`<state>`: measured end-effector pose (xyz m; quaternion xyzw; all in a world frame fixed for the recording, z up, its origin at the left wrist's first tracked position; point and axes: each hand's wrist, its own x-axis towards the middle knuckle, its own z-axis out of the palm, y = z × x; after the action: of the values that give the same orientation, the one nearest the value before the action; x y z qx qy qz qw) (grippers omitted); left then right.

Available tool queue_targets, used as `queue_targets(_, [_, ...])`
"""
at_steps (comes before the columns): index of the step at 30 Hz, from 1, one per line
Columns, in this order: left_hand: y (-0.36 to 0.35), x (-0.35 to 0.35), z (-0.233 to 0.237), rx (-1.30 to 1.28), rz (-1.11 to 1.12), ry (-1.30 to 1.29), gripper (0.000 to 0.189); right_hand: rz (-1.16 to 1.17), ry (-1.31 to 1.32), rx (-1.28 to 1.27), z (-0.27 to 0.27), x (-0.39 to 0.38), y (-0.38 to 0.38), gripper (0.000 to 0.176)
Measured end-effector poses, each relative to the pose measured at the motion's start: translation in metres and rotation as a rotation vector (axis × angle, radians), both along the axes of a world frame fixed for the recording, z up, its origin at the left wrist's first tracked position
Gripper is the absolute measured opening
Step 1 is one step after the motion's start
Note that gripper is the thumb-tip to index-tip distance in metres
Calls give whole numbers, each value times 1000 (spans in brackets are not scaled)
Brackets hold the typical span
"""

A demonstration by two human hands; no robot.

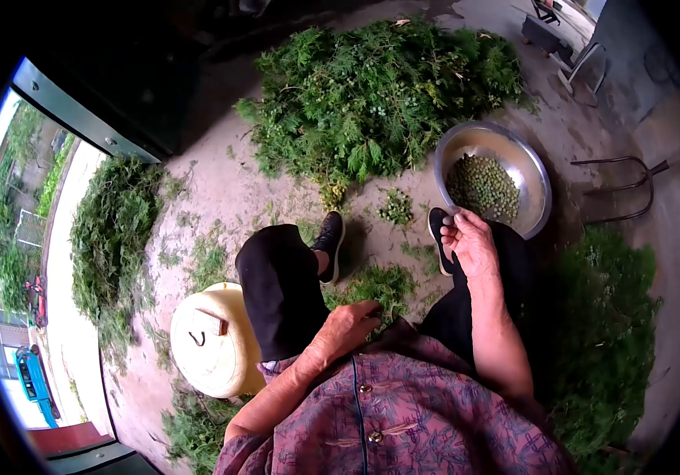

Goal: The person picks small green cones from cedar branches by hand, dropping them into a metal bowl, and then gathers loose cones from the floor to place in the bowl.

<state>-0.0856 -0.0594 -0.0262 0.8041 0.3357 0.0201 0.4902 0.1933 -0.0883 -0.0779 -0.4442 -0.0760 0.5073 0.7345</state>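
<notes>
I sit over a concrete floor strewn with green leafy sprigs. My left hand point(348, 326) rests low between my knees on a small green sprig point(379, 286), fingers curled around its stem end. My right hand point(470, 240) is raised over my right knee beside the rim of a metal bowl point(531, 170), fingers pinched together; what they pinch is too small to see. Inside the bowl lie many small green berries point(482, 188).
A large heap of green branches point(379, 91) lies ahead. More cuttings lie on the left point(110, 237) and on the right point(605, 317). A cream plastic container point(213, 340) stands by my left leg. A bent metal rod point(621, 186) lies right of the bowl.
</notes>
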Motion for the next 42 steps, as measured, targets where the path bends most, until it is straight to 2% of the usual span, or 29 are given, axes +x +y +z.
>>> queue_targets(4, [0, 8, 6, 26, -44, -60, 29, 38, -10, -24, -4, -6, 0, 16])
queue_targets(12, [30, 31, 3, -40, -54, -89, 28, -55, -63, -149, -10, 0, -9, 15])
queue_targets(16, [68, 54, -12, 95, -211, -131, 24, -57, -65, -260, -19, -2, -4, 16])
queue_targets(17, [88, 64, -19, 94, -176, -136, 24, -59, -58, -310, -20, -5, 1, 16])
queue_targets(18, [111, 75, -15, 8, -10, -150, 22, -61, -57, -348, -22, -9, 9, 16])
queue_targets(19, [134, 87, -13, -227, 214, -243, 21, -49, -39, -366, -28, -10, 18, 16])
queue_targets(20, [158, 97, -19, -312, 395, -433, 20, -34, -34, -392, -39, -13, 27, 16])
queue_targets(21, [185, 104, -29, -542, 563, -582, 17, -16, -29, -417, -54, -13, 38, 16])
queue_targets(22, [204, 114, -21, -684, 816, -635, 14, 41, -67, -454, -75, -13, 46, 18])
queue_targets(23, [232, 116, -45, -915, 889, -802, 16, 71, -143, -495, -107, -12, 52, 18])
queue_targets(25, [263, 125, -54, -1050, 999, -844, 19, 118, -201, -719, -145, -15, 67, 17])
queue_targets(28, [282, 132, -72, -1116, 1040, -891, 20, 254, -333, -942, -211, -7, 73, 18])
queue_targets(30, [285, 133, -74, -1137, 1107, -854, 20, 325, -578, -1006, -294, 7, 65, 20])
queue_targets(32, [288, 134, -68, -1134, 1115, -869, 19, 431, -988, -1077, -290, 11, 83, 25])
queue_targets(35, [294, 131, -68, -1126, 1072, -941, 17, 337, -1194, -1107, -326, 13, 103, 31])
queue_targets(37, [294, 133, -69, -1137, 1128, -950, 17, 330, -1173, -1183, -342, 10, 115, 34])
queue_targets(40, [295, 133, -72, -1142, 1082, -903, 18, 320, -1159, -1245, -352, 5, 126, 35])
queue_targets(42, [295, 136, -72, -1143, 1077, -886, 19, 288, -1057, -1151, -359, 8, 120, 31])
